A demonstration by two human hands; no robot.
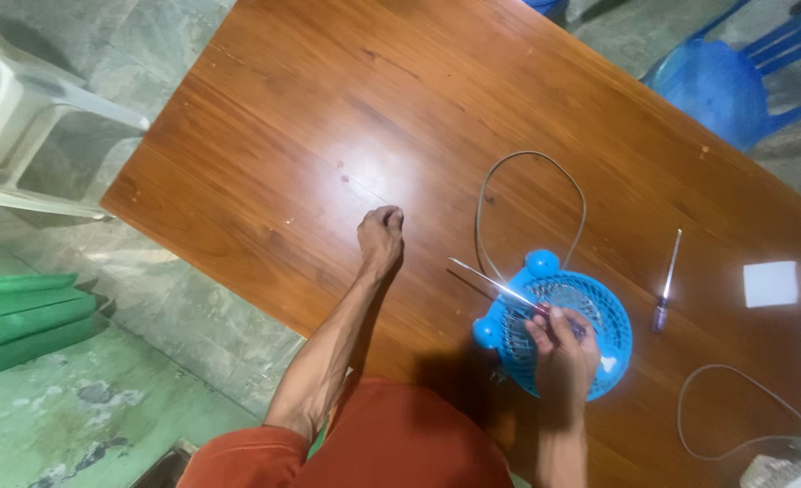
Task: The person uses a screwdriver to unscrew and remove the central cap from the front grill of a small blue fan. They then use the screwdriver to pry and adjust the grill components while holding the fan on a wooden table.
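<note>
From the head camera, looking down, a small blue fan (563,321) with two round ears and a wire grille lies flat on the brown wooden worktop (328,117), close to the edge nearest the person. The right hand (561,351) rests on the fan's near side, its fingers closed around the dark handle of a screwdriver (500,287) whose thin metal shaft slants up and away to the left of the fan, its tip above bare wood. The left hand (380,237) lies well to the left of the fan, curled into a loose fist with the knuckles pressed on the worktop; its fingers are folded in and I cannot tell whether they hold anything. A grey cord (531,194) loops out from behind the fan and back to it. To the right of the fan, apart from it, lies a second screwdriver (667,282) with a purple handle, and farther right a white square of paper (770,284). Past the worktop's far corner beyond the fan stands a blue plastic chair (721,81); far left of the fan stands a white chair (3,108).
</note>
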